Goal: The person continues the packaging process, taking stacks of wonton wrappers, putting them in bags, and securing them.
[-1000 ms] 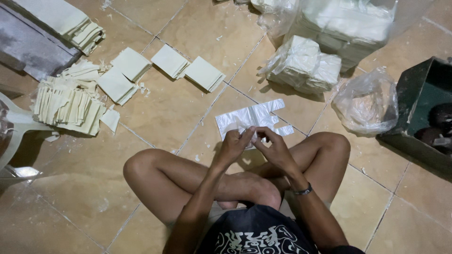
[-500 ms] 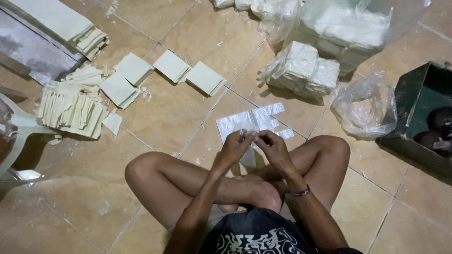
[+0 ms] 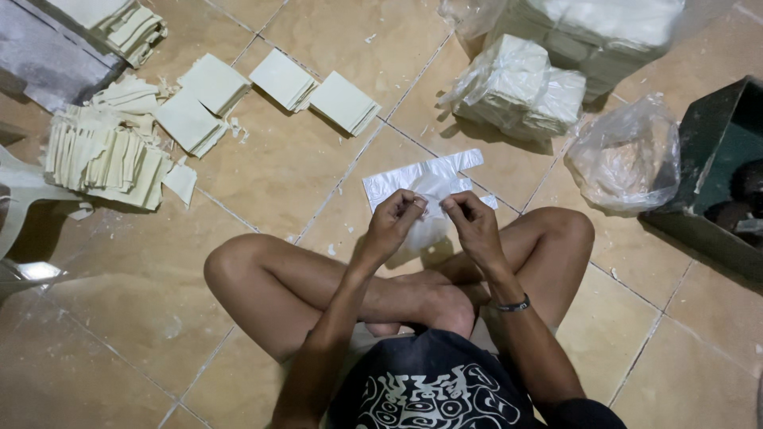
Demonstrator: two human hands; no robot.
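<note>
I sit cross-legged on a tiled floor. My left hand [image 3: 395, 222] and my right hand [image 3: 472, 221] are held close together above my shins, fingertips pinching the edge of a thin white plastic bag [image 3: 421, 181]. The bag hangs from my fingers and spreads flat on the tile beyond them, its handles pointing to the right. A dark band sits on my right wrist.
Stacks of cream square sheets [image 3: 343, 100] and a pile of cut strips [image 3: 103, 155] lie at the left. Plastic-wrapped bundles [image 3: 520, 91], a crumpled clear bag [image 3: 624, 155] and a dark green box [image 3: 715, 159] stand at the right.
My hands have stayed on the white bag, fingers working at its edge; the bag has shifted only slightly. The view has drifted a little.
</note>
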